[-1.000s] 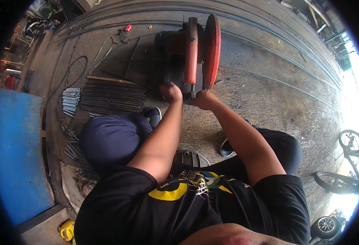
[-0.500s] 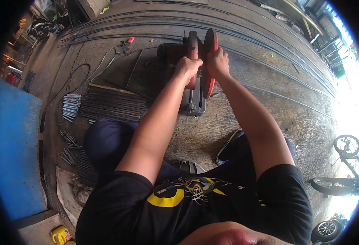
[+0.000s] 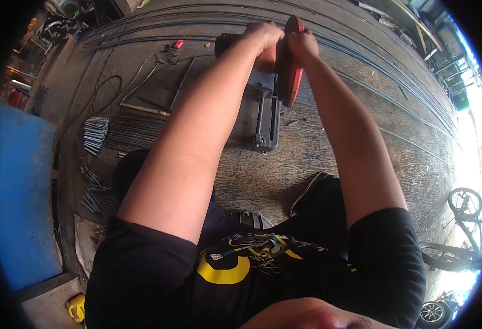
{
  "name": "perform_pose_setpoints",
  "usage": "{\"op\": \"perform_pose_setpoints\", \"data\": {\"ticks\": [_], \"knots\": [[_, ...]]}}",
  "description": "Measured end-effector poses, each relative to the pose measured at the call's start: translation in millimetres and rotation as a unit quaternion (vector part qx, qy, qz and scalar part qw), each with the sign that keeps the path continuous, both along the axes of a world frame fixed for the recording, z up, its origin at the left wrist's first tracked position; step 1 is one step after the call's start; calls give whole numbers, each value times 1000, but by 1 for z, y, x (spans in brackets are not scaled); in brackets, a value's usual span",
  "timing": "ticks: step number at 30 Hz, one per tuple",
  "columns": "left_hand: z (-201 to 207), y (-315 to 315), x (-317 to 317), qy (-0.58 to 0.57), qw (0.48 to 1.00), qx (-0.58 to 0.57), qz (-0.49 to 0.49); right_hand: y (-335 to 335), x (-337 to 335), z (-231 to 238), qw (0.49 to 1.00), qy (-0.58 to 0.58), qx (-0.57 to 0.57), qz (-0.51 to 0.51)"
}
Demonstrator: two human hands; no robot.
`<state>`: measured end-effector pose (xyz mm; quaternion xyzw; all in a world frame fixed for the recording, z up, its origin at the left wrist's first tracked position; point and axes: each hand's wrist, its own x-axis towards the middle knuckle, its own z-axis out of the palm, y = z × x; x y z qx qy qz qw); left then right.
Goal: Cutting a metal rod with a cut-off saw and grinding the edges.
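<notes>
A chop saw stands on the floor in front of me, its dark metal base [image 3: 265, 126] nearest my feet. Its red disc [image 3: 293, 88] stands upright, edge toward me. My left hand [image 3: 264, 37] is closed over the top of the saw's red housing [image 3: 266, 60], left of the disc; its fingertips are partly hidden. Against the right side of the disc, near its upper part, my right hand [image 3: 303, 45] grips with fingers bent around it. Both arms are stretched forward.
Long thin metal rods [image 3: 361, 52] lie across the floor behind the saw. Cut dark bars [image 3: 137, 129] and a bundle of short pieces [image 3: 95, 134] lie to the left. A blue panel [image 3: 19, 192] rises at far left; a bicycle [image 3: 465, 230] is at right.
Both hands have moved farther away and up, along with the red disc and housing, which tilted back from me. My left forearm now covers more of the cut bars.
</notes>
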<state>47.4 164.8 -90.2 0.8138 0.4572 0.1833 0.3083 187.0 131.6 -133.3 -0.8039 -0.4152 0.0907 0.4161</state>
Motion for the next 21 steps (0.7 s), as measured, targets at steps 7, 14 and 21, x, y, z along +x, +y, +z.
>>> {"op": "perform_pose_setpoints", "data": {"ticks": [7, 14, 21], "knots": [[-58, -91, -38, -80, 978, -54, 183, -84, -53, -59, 994, -29, 103, 14], [-117, -136, -62, -168, 972, -21, 164, -117, -72, -107, 984, -63, 155, 60], [-133, -132, -60, -177, 971, 20, 161, -112, -70, -117, 973, -149, 172, 37]]}}
